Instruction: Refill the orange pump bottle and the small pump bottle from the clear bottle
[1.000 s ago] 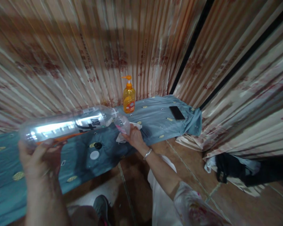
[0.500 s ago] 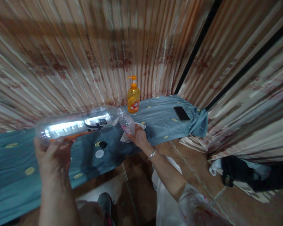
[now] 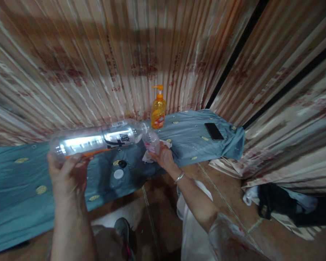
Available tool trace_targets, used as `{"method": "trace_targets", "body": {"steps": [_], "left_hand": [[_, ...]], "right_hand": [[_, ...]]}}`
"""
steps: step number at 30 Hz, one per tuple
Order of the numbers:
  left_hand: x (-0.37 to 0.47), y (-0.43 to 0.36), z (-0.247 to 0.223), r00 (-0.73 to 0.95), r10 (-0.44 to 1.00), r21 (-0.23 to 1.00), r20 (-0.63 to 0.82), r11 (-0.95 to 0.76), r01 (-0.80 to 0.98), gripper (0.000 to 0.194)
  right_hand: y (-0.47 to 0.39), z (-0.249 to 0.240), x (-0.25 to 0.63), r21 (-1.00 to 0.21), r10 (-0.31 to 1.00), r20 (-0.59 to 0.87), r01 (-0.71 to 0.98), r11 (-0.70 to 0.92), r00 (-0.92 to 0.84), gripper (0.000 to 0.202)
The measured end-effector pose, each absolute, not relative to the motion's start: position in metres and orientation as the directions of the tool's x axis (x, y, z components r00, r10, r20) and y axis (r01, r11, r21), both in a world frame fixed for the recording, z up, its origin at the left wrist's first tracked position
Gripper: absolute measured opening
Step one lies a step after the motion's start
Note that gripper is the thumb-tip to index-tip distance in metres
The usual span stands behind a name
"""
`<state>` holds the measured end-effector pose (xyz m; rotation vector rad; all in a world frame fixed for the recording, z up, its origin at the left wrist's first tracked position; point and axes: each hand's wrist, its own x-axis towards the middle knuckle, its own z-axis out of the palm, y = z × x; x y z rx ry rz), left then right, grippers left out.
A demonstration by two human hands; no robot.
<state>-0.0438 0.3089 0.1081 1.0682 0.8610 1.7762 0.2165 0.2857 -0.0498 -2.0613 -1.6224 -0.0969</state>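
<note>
My left hand (image 3: 70, 172) grips the base end of a large clear plastic bottle (image 3: 95, 140) with a silver label, tilted nearly level above the cloth. Its neck points right and meets the mouth of a small clear bottle (image 3: 151, 142) with a pink label. Fingers of my right hand (image 3: 163, 156), with a bracelet at the wrist, are closed around the small bottle. White tissue or wrap shows around that hand. A black cap (image 3: 122, 164) and a white round lid (image 3: 118, 174) lie on the cloth below the large bottle.
A teal cloth (image 3: 21, 188) covers a long narrow bench. An orange pump bottle (image 3: 158, 112) stands behind the small bottle, and a black phone (image 3: 214, 131) lies at the right. Pleated curtains (image 3: 97, 61) hang close behind. Dark clothing (image 3: 301, 206) is at the lower right.
The whole view has shifted slightly, so everything appears a little further right. Both hands keep their hold on the bottles, whose position relative to each other looks the same.
</note>
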Motion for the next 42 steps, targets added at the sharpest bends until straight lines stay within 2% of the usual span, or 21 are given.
{"method": "trace_targets", "body": {"steps": [6, 12, 17, 27, 37, 42], "left_hand": [[-0.048, 0.311, 0.104, -0.265, 0.928, 0.87, 0.264, -0.347, -0.35, 0.054], [-0.054, 0.312, 0.1, -0.22, 0.932, 0.878, 0.288, -0.349, -0.328, 0.05], [-0.053, 0.312, 0.099, -0.23, 0.929, 0.874, 0.291, -0.356, -0.33, 0.051], [-0.054, 0.312, 0.094, -0.256, 0.928, 0.869, 0.27, -0.35, -0.35, 0.056], [-0.056, 0.316, 0.089, -0.307, 0.922, 0.854, 0.238, -0.349, -0.386, 0.05], [-0.057, 0.317, 0.085, -0.319, 0.914, 0.835, 0.25, -0.37, -0.407, 0.048]], "right_hand": [[0.284, -0.049, 0.219, -0.384, 0.884, 0.38, 0.916, -0.118, 0.273, 0.066], [0.285, -0.049, 0.217, -0.383, 0.884, 0.367, 0.913, -0.14, 0.289, 0.066], [0.284, -0.046, 0.217, -0.41, 0.882, 0.365, 0.902, -0.135, 0.298, 0.062], [0.284, -0.047, 0.218, -0.398, 0.88, 0.36, 0.904, -0.155, 0.309, 0.066], [0.283, -0.042, 0.217, -0.391, 0.892, 0.334, 0.906, -0.163, 0.304, 0.058], [0.282, -0.042, 0.219, -0.427, 0.888, 0.353, 0.895, -0.128, 0.295, 0.059]]}}
